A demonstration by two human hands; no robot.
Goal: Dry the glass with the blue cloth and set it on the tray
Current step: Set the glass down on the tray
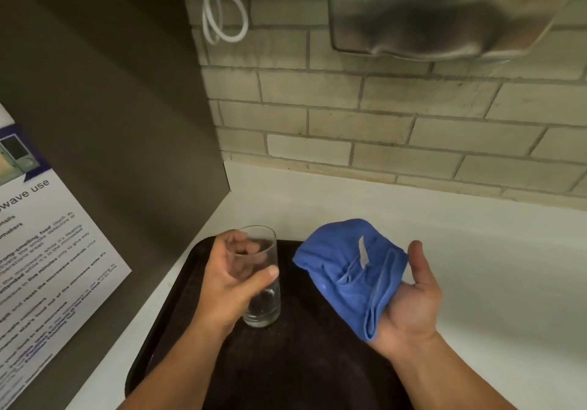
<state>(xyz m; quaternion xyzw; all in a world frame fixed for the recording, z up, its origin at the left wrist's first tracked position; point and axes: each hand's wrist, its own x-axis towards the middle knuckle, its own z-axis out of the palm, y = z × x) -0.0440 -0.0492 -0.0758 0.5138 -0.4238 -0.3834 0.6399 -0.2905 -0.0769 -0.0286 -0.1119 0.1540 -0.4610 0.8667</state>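
Note:
A clear tall glass (262,301) stands upright over the dark brown tray (305,371), and my left hand (227,285) is wrapped around its left side, thumb across the front. Whether its base rests on the tray I cannot tell. To the right, my right hand (413,304) is turned palm up with the bunched blue cloth (346,269) draped over its fingers, a small white tag showing on the cloth. The cloth is a short gap away from the glass and does not touch it.
The tray lies on a white counter (492,266) in a corner. A grey panel with a microwave-use notice (47,266) rises on the left, a tiled wall behind. A metal dispenser (444,12) and a looped white cable (222,12) hang above.

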